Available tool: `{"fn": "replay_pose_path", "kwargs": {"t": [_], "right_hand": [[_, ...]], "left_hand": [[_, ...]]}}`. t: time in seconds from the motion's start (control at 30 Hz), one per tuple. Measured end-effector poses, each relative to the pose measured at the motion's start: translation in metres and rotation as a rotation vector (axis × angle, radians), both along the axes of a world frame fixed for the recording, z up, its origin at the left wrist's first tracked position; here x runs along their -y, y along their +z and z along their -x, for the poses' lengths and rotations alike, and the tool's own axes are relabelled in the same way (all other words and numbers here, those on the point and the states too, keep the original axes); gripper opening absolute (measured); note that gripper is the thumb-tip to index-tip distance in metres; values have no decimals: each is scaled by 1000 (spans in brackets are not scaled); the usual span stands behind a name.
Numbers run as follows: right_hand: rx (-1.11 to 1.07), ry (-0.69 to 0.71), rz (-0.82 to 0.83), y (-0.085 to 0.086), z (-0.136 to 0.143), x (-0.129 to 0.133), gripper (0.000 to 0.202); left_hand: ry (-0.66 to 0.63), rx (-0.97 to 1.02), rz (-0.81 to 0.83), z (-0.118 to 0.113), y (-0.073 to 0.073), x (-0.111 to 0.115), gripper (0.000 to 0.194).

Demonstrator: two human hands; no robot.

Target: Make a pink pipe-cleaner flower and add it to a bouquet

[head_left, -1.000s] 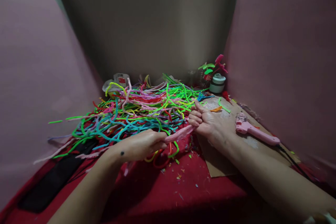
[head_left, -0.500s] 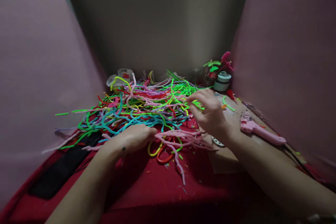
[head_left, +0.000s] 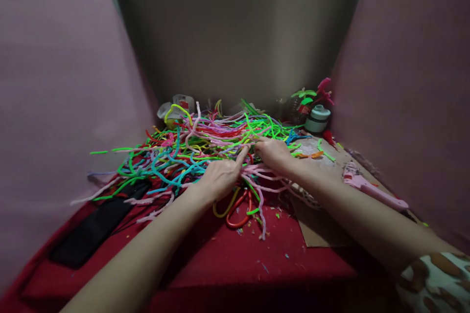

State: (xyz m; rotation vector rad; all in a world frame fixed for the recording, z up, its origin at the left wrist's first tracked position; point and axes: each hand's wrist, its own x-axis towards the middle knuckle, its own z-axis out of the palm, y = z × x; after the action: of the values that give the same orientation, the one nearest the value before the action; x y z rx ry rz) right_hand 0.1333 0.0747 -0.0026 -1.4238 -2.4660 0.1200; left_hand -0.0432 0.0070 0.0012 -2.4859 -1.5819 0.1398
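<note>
My left hand [head_left: 222, 178] is closed around a bundle of pale pink pipe cleaners [head_left: 259, 176], which fan out to the right below my wrists. Its index finger reaches up to the fingertips of my right hand [head_left: 273, 152]. That hand is closed at the near edge of a heaped pile of pipe cleaners [head_left: 205, 132] in green, pink, red, blue and yellow, pinching what looks like a pink pipe cleaner; its fingertips are partly hidden among the strands. Just below the bundle, red and yellow loop handles [head_left: 235, 225] show, perhaps of scissors, their upper part covered.
On the right, a pink glue gun [head_left: 374, 191] rests on a brown board [head_left: 319, 234]. Behind it stand a pale jar [head_left: 317, 118] and pipe-cleaner flowers [head_left: 323, 89]. A flat black object [head_left: 88, 234] lies left on the red cloth [head_left: 220, 264]. Walls close both sides.
My left hand has moved up and right with the pink bundle. My right hand has come left and down into the pile, and the two hands now meet. The view has shifted slightly.
</note>
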Motion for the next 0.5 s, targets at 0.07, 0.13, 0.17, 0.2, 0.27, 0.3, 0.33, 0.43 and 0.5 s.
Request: {"fn": "replay_pose_path", "kwargs": {"t": [0.07,0.13,0.17,0.2,0.27,0.3,0.33,0.43,0.5], "right_hand": [[29,24,-48,-1,-2,0,30],[92,66,-80,-1,-3,1,30],[123,78,-90,-2,-4,2,28],[146,79,-97,-3,-4,2,26],[155,65,-108,-6,-4,2,26],[149,67,-116,-8,-4,2,27],[148,76,-124,-10,-4,1,28],[145,94,-144,-13,-2,-1,26],[131,80,-166,-11,-3,-2,27]], "left_hand": [[18,4,19,-3,-3,-11,80],[22,14,35,-4,-5,-19,77],[24,20,44,-4,-7,-22,76],[31,24,47,-4,-8,-23,75],[49,24,54,-3,-9,-24,74],[60,21,55,-3,-10,-24,74],[64,19,57,-3,-10,-23,74],[70,25,72,-2,-10,-21,74],[71,35,84,-2,-10,-21,73]]}}
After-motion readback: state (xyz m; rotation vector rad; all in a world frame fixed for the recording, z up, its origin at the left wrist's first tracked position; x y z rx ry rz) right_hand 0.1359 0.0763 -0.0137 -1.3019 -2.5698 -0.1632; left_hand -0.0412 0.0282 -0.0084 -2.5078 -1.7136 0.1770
